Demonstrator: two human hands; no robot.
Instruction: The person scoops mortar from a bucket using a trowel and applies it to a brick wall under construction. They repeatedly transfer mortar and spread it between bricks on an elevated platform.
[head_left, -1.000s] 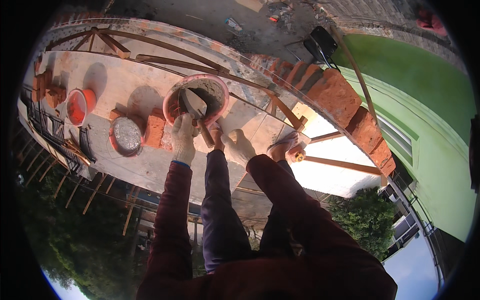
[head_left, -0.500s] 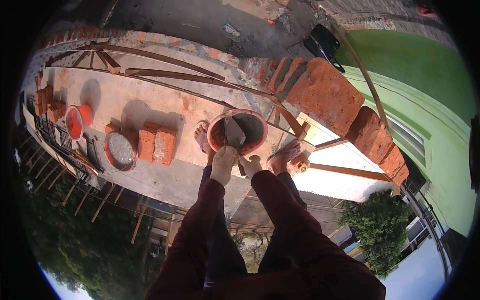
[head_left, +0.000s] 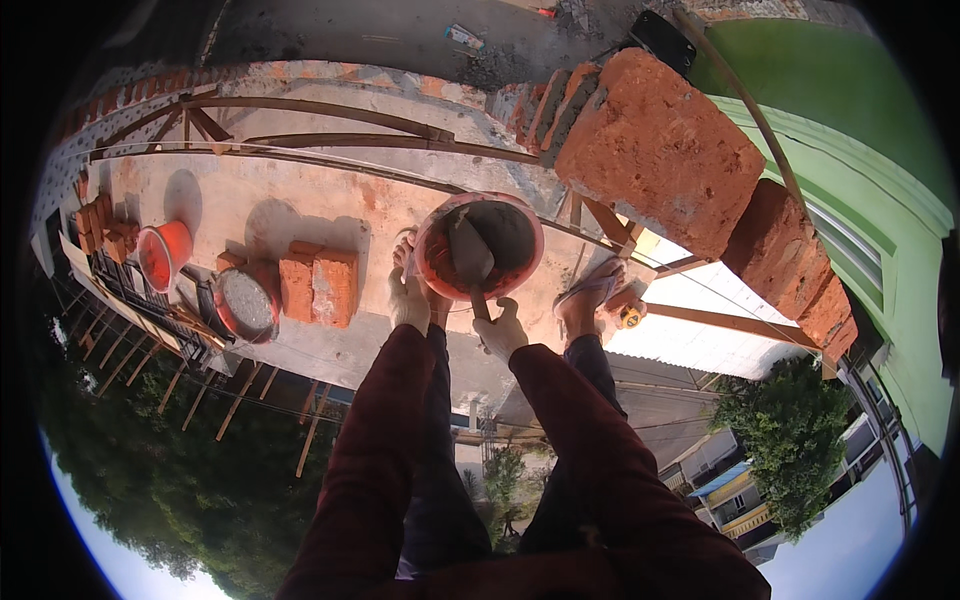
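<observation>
My right hand, in a pale glove, is closed round the handle of a trowel. The trowel's pointed metal blade reaches into a red bucket with a mortar-smeared inside, between my feet. My left hand, also pale-gloved, is low at the bucket's left side, close to my left foot. Its fingers look stretched out along there; whether they touch the bucket's wall I cannot make out.
Bricks, a bucket of grey mortar and an orange bucket stand left on the ledge. Ahead run wooden trusses. A brick column rises at right, near a tape measure. Beyond the ledge's near edge is a drop.
My left hand has parted from the right, moving left to the bucket's side. The trowel's blade now sits lower inside the bucket. The view has shifted, and the brick column looks closer.
</observation>
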